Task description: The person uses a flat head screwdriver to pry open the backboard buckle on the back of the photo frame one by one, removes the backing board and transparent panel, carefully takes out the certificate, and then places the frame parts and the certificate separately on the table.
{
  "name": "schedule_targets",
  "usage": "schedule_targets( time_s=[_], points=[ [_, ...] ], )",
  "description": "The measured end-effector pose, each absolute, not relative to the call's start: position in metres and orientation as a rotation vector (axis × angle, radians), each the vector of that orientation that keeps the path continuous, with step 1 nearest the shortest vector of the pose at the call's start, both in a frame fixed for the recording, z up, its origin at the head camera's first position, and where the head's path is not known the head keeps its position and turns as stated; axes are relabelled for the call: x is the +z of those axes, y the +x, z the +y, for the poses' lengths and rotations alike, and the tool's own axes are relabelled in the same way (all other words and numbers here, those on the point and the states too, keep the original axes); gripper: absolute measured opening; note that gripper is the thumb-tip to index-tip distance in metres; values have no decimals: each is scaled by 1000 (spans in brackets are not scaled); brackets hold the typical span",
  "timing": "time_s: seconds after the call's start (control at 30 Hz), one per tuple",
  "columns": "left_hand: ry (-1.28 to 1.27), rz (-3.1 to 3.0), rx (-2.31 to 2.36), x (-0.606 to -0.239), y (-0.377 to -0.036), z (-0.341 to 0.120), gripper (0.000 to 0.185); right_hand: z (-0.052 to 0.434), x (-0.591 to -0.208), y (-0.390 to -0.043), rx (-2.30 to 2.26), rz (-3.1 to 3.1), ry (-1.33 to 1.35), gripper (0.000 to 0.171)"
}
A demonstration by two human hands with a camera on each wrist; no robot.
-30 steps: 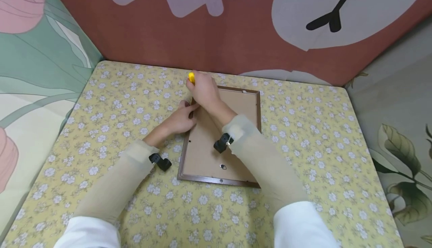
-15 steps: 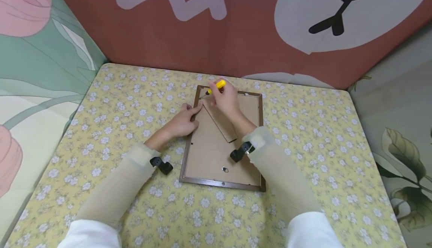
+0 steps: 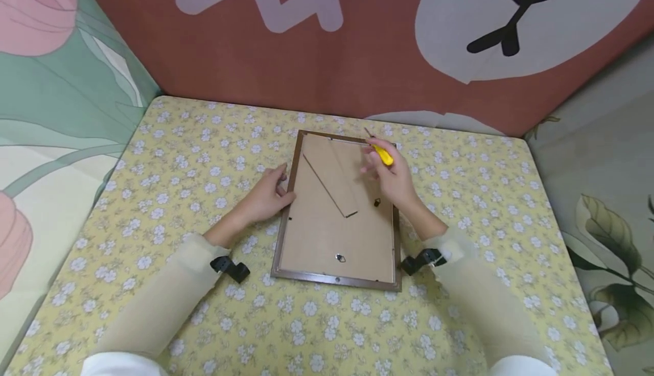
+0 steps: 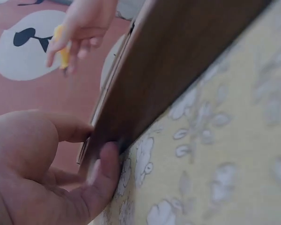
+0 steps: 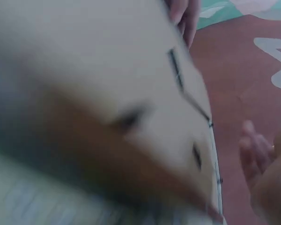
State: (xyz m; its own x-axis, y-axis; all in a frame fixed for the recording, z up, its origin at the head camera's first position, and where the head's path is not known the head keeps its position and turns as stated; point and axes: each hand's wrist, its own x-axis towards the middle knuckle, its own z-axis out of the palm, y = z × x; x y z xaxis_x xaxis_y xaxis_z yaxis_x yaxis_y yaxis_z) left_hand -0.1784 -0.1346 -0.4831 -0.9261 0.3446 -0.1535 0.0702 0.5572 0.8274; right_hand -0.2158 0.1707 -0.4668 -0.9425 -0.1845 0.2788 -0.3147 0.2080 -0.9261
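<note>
A brown picture frame (image 3: 284, 217) lies face down on the flowered table, its tan backing board (image 3: 327, 234) and folded stand (image 3: 332, 180) showing. My left hand (image 3: 268, 196) rests against the frame's left edge, thumb on the rim; the left wrist view shows the fingers (image 4: 100, 183) touching the dark frame edge (image 4: 178, 56). My right hand (image 3: 390, 174) hovers over the frame's upper right and grips a small yellow-handled screwdriver (image 3: 380, 153), also seen as the screwdriver (image 4: 62, 47) in the left wrist view. The right wrist view is blurred, showing the backing board (image 5: 107, 84) close up.
The yellow flowered tablecloth (image 3: 485, 205) covers the table, which is walled by a red-brown cloth (image 3: 357, 58) at the back and patterned cloths (image 3: 61, 109) at the sides. A small metal hanger (image 3: 339, 258) sits near the frame's near edge. Black wrist cameras (image 3: 232, 268) sit on both sleeves.
My right hand has moved with the screwdriver from the frame's upper left corner across to its upper right side. The left hand stays at the left edge.
</note>
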Motion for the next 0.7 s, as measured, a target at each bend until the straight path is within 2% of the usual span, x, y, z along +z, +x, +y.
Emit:
schedule_targets(
  time_s=[0.13, 0.23, 0.43, 0.7],
  points=[
    [289, 2358, 1400, -479, -167, -138, 75, 201, -472, -193, 1418, -2564, 424, 27],
    [280, 2278, 1444, -477, -161, -141, 69, 216, -478, -179, 1276, -2670, 340, 26],
    [251, 2259, 1428, -473, -154, -144, 62, 224, -492, -167, 1276, -2768, 199, 31],
    [156, 2254, 1449, -469, -154, -139, 63, 216, -500, -178, 1362, -2769, 165, 32]
  ],
)
